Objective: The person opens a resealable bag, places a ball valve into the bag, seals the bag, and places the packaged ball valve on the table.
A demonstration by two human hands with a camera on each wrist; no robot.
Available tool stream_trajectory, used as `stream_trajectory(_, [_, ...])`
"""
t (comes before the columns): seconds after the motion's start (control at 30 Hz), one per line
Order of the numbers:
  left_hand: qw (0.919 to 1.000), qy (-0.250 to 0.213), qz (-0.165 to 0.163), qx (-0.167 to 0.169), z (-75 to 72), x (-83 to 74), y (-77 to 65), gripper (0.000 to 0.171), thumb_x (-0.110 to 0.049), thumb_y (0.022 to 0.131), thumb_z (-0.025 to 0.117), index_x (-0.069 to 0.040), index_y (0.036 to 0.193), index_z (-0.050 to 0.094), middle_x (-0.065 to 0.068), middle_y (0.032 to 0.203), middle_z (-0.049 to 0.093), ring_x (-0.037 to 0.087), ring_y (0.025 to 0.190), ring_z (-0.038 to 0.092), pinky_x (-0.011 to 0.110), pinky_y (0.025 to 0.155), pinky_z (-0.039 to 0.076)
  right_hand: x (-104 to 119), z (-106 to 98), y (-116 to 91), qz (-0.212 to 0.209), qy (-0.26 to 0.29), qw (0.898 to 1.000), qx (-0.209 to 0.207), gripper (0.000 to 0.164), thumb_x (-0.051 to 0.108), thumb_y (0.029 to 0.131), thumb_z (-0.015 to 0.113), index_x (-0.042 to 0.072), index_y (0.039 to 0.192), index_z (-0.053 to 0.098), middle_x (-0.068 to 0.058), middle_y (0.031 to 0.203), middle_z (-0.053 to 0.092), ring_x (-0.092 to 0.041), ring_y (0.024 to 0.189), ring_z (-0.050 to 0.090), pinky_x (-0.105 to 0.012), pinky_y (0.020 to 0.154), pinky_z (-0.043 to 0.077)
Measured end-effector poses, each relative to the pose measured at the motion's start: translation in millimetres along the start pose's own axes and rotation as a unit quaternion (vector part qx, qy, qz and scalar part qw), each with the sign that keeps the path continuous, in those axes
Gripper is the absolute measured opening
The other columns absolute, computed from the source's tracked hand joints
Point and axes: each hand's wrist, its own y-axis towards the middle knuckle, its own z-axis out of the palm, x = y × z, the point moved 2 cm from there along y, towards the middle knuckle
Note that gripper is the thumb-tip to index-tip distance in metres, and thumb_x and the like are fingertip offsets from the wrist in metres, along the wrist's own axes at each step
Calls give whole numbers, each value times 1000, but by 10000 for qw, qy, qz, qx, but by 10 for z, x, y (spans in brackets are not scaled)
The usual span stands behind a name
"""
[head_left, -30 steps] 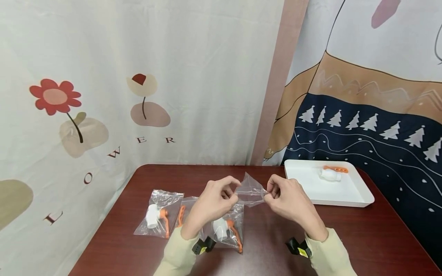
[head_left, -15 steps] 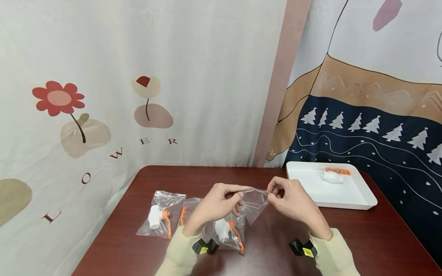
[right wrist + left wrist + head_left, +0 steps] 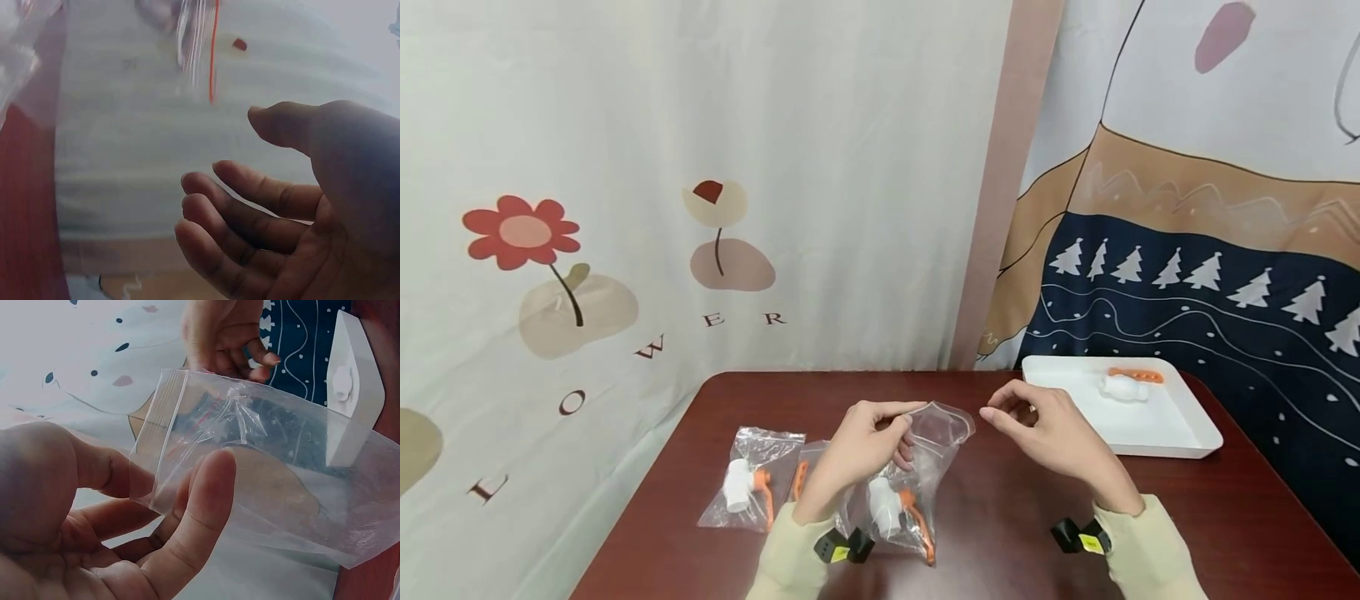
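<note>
My left hand (image 3: 868, 437) pinches a clear zip bag (image 3: 943, 429) by its zip-strip end between thumb and fingers. In the left wrist view the bag (image 3: 262, 444) spreads out flat to the right, with nothing seen inside it. To the right of the bag, my right hand (image 3: 1052, 429) holds nothing. Its fingers (image 3: 250, 194) are loosely bent, with the thumb apart from them. Below the left hand, a filled clear bag holds a white plastic fitting (image 3: 886, 507) and an orange handle (image 3: 919, 527).
At the left lies another filled bag (image 3: 771, 450) with a similar white and orange part; a third bag is partly behind my left forearm. A white tray (image 3: 1127, 435) at the back right holds a white fitting (image 3: 1123, 387) and an orange handle (image 3: 1138, 375).
My right hand has let go of the zip bag and moved right, away from it. The bag, turned mouth up, now hangs from the left hand alone.
</note>
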Motion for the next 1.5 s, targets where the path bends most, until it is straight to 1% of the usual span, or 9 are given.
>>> stream_trajectory(0.13, [10000, -10, -31, -34, -14, 19, -16, 36, -8, 102, 51, -16, 132, 70, 23, 86, 71, 20, 60, 70, 44, 64, 63, -202, -45, 24, 84, -239, 9997, 45, 23, 33, 93, 77, 18, 110, 72, 8, 89, 70, -9, 82, 65, -24, 72, 58])
stream_trajectory(0.3, [9999, -76, 64, 36, -17, 28, -12, 36, -7, 102, 52, -13, 132, 70, 15, 79, 70, 19, 60, 70, 41, 62, 63, -511, -106, 56, 346, -685, 9968, 207, 44, 35, 91, 78, 10, 125, 68, -9, 115, 73, -26, 99, 69, -43, 83, 62])
stream_trajectory(0.47, [9999, 19, 131, 82, -15, 17, 4, 36, -7, 102, 52, -15, 133, 69, 15, 79, 70, 19, 60, 70, 36, 60, 63, -812, -180, 95, 568, -1284, 9890, 476, 57, 36, 90, 78, 7, 135, 62, -24, 135, 63, -42, 113, 65, -58, 91, 57])
stream_trajectory(0.73, [9997, 115, 200, 116, -28, -3, 8, 37, -7, 103, 51, -16, 134, 69, 14, 81, 69, 21, 61, 71, 47, 66, 63, -1214, -339, 177, 787, -1749, 9787, 730, 62, 32, 87, 80, 3, 138, 59, -33, 140, 55, -52, 128, 51, -70, 101, 46])
stream_trajectory(0.9, [9995, 178, 197, 154, -26, 8, 2, 37, -8, 104, 51, -15, 136, 68, 22, 86, 71, 21, 61, 71, 43, 65, 63, -1439, -428, 199, 871, -1894, 9739, 893, 64, 27, 85, 81, -1, 138, 57, -36, 138, 54, -54, 126, 50, -70, 100, 46])
stream_trajectory(1.2, [9994, 199, 189, 190, -20, -17, -10, 35, -9, 104, 52, -15, 133, 69, 20, 87, 71, 20, 62, 71, 37, 62, 63, -1835, -599, 281, 1300, -2372, 9551, 1210, 69, 22, 83, 80, -6, 140, 53, -41, 133, 54, -56, 117, 52, -68, 96, 49])
stream_trajectory(1.37, [9993, 225, 227, 179, -13, -20, -6, 34, -9, 104, 52, -16, 132, 70, 9, 81, 70, 21, 61, 71, 38, 62, 63, -1950, -714, 347, 1519, -2384, 9491, 1390, 67, 20, 84, 77, -8, 140, 52, -42, 125, 55, -45, 97, 58, -52, 79, 55])
stream_trajectory(1.43, [9992, 243, 237, 187, -9, -18, -4, 34, -9, 104, 52, -17, 132, 70, 11, 82, 71, 20, 61, 71, 36, 61, 62, -1988, -746, 359, 1672, -2294, 9472, 1493, 66, 18, 84, 75, -9, 140, 52, -42, 128, 55, -38, 92, 58, -45, 75, 54])
stream_trajectory(1.5, [9992, 257, 248, 203, -5, -18, -5, 34, -9, 104, 52, -17, 132, 70, 15, 83, 71, 20, 61, 71, 35, 61, 62, -2038, -770, 362, 1763, -2278, 9446, 1572, 64, 16, 84, 73, -10, 138, 53, -42, 132, 54, -37, 93, 57, -46, 78, 54])
